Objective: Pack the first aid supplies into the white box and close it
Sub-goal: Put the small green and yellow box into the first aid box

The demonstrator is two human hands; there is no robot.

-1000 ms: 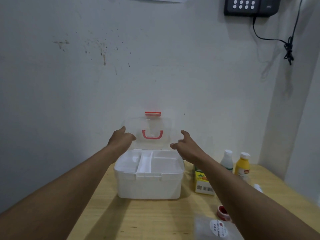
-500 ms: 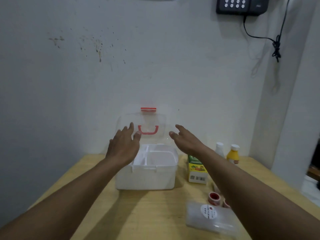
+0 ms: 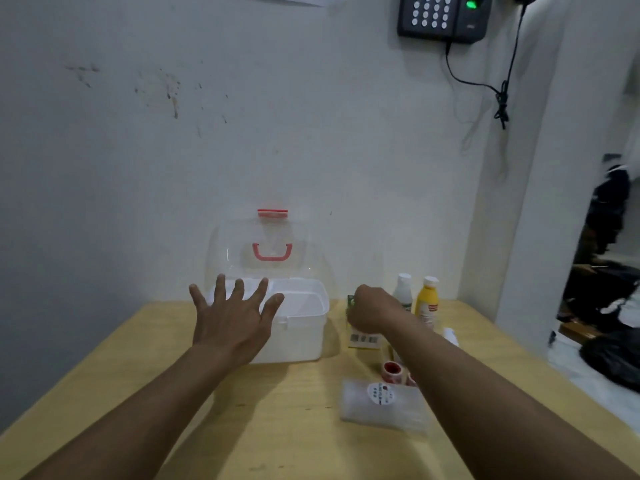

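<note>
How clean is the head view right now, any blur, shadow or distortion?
Head view: dim and soft throughout; the clear lid nearly vanishes against the wall; both hands cast shadows toward the camera on the table; label text on the flat packet is unreadable; wide-angle bending at the edges.

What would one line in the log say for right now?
box: lid up, nothing packed | left hand: open, spread in front of box | right hand: closing on small carton | bottles, tape, packet: on table
</note>
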